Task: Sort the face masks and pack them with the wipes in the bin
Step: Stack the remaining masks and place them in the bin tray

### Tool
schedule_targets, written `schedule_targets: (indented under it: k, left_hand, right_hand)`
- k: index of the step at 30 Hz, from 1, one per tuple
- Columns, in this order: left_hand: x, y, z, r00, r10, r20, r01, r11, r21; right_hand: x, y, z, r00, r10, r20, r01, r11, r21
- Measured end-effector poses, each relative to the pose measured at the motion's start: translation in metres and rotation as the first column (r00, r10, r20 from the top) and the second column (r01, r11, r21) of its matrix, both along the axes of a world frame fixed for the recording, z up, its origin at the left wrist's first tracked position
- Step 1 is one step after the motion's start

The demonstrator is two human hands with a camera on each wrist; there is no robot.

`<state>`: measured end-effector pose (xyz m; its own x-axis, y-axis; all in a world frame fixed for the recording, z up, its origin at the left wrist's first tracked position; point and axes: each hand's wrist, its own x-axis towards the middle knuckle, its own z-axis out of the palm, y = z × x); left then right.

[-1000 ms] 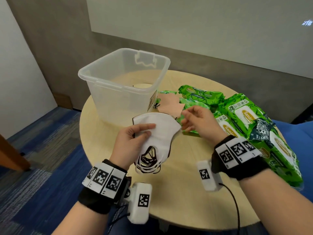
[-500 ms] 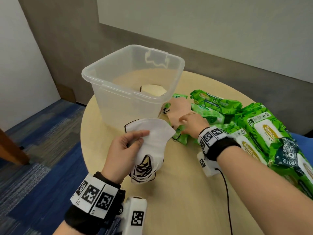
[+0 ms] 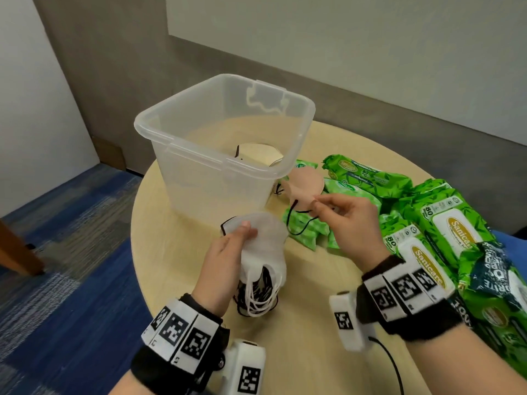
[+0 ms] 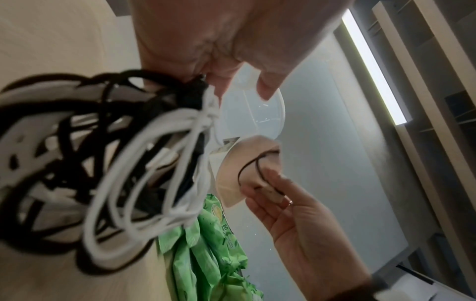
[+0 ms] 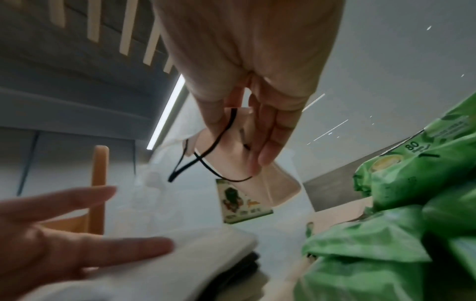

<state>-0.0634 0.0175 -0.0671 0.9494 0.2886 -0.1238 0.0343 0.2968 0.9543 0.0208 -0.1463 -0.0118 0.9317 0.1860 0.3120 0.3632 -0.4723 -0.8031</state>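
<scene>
Beige mask [image 3: 306, 189]: my right hand [image 3: 349, 223] pinches it at one edge, lifted off the desk [image 3: 299, 323] just right of the bin, its black ear loop [image 3: 296, 228] dangling over the small green wipe packs [image 3: 306, 233].
White stack: my left hand [image 3: 225, 258] grips a bundle of white masks [image 3: 262, 240], thumb on top and fingers under, white and black loops [image 4: 144, 173] hanging below.
Clear plastic bin [image 3: 205, 166]: stands open at the back of the desk; one pale mask [image 3: 258, 153] seems to lie on its floor.
Wipes: large green Sanicare packs [image 3: 456, 238] lie piled to the right, none in the bin yet.
Step in hand, as I judge it: deciding where the beige one belongs.
Doing it well: I'd keep it apart from the white bundle, let its loop clear the wipe packs before swinging across, and lay it flat so the loops don't tangle.
Risk: the hanging loops could snag the bin's rim.
</scene>
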Motion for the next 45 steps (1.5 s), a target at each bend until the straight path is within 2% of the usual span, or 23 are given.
schedule_targets:
  k: [3, 5, 7, 9, 11, 13, 15, 17, 21, 27, 33, 42, 45]
  left_hand:
    - [0.002, -0.004, -0.001, 1.000, -0.008, 0.014, 0.010, 0.996, -0.088]
    - [0.002, -0.006, 0.001, 0.996, -0.052, 0.066, 0.059, 0.992, -0.111]
    - [0.002, -0.008, -0.001, 0.995, -0.051, 0.081, 0.056, 0.996, -0.064]
    - [0.002, -0.008, -0.004, 0.995, -0.032, 0.091, 0.034, 0.999, -0.017]
    - [0.000, -0.008, -0.004, 0.995, -0.046, 0.086, 0.045, 0.999, 0.023]
    - [-0.001, -0.008, -0.002, 0.994, -0.078, 0.083, 0.074, 0.996, 0.045]
    - [-0.003, -0.009, 0.002, 0.990, -0.107, 0.096, 0.102, 0.993, 0.052]
    - [-0.004, -0.010, 0.004, 0.985, -0.129, 0.115, 0.125, 0.991, 0.037]
    - [-0.006, -0.010, 0.006, 0.982, -0.134, 0.137, 0.132, 0.991, 0.018]
    - [-0.008, -0.009, 0.006, 0.981, -0.099, 0.167, 0.104, 0.994, -0.018]
    - [-0.009, -0.010, 0.008, 0.978, -0.075, 0.193, 0.086, 0.995, -0.045]
    - [-0.010, -0.020, 0.012, 0.954, -0.187, 0.232, 0.209, 0.975, -0.076]
    - [-0.010, -0.022, 0.011, 0.945, -0.216, 0.247, 0.241, 0.968, -0.075]
  right_hand:
    - [-0.026, -0.002, -0.003, 0.979, 0.189, -0.079, -0.188, 0.982, 0.022]
    - [-0.035, -0.004, -0.009, 0.955, 0.281, -0.097, -0.292, 0.950, -0.114]
    - [-0.041, -0.007, -0.013, 0.929, 0.331, -0.164, -0.361, 0.908, -0.213]
    - [-0.043, -0.008, -0.011, 0.903, 0.348, -0.252, -0.396, 0.902, -0.173]
    - [-0.041, -0.008, -0.009, 0.935, 0.287, -0.207, -0.315, 0.942, -0.118]
    - [-0.035, -0.008, -0.006, 0.979, 0.176, -0.106, -0.191, 0.969, -0.156]
    - [-0.030, -0.006, -0.003, 0.980, 0.160, -0.118, -0.180, 0.965, -0.189]
    - [-0.029, -0.002, -0.003, 0.968, 0.190, -0.164, -0.215, 0.964, -0.157]
    - [-0.028, 0.001, -0.003, 0.987, 0.129, -0.093, -0.131, 0.991, -0.025]
    - [-0.030, 0.000, -0.002, 0.984, 0.148, -0.101, -0.128, 0.975, 0.183]
    - [-0.025, -0.014, 0.000, 0.996, -0.004, -0.093, 0.038, 0.930, 0.366]
    - [-0.031, -0.019, 0.005, 0.960, 0.150, -0.238, -0.034, 0.901, 0.433]
    - [-0.035, -0.020, 0.009, 0.936, 0.216, -0.278, -0.047, 0.859, 0.510]
